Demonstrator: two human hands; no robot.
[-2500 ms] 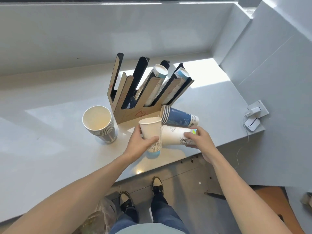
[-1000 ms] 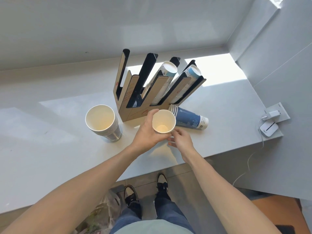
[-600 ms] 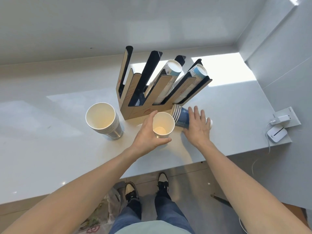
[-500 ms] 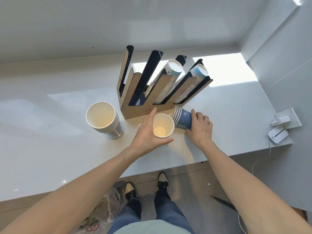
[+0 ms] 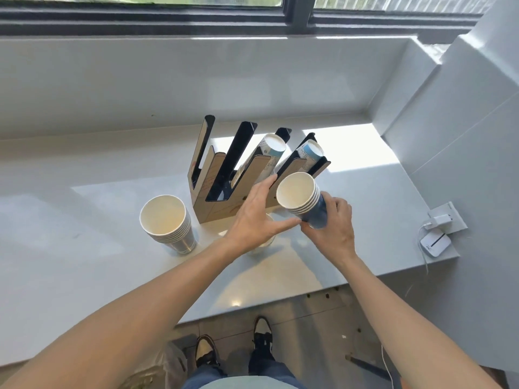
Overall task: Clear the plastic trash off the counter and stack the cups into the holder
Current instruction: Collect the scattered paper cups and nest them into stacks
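My right hand (image 5: 330, 230) is shut on a stack of blue paper cups (image 5: 304, 202), lifted off the grey counter (image 5: 84, 270) and tilted so the open rims face me. My left hand (image 5: 254, 217) hovers palm down with fingers spread, its thumb tip by the blue stack. A white cup (image 5: 262, 244) stands on the counter mostly hidden under that hand. Behind them is the cardboard cup holder (image 5: 209, 200), with two cup stacks (image 5: 273, 146) lying in its right slots and the left slots empty. Another upright cup stack (image 5: 167, 221) stands left of the holder.
A white charger and a small white device (image 5: 434, 244) with a cable lie at the counter's right end. White walls close in the back and right. A plastic bag (image 5: 157, 372) sits on the floor beside my feet.
My right hand closed on the lying blue stack and raised it upright. My left hand set the white cup down and opened above it. The view tilted up to the window.
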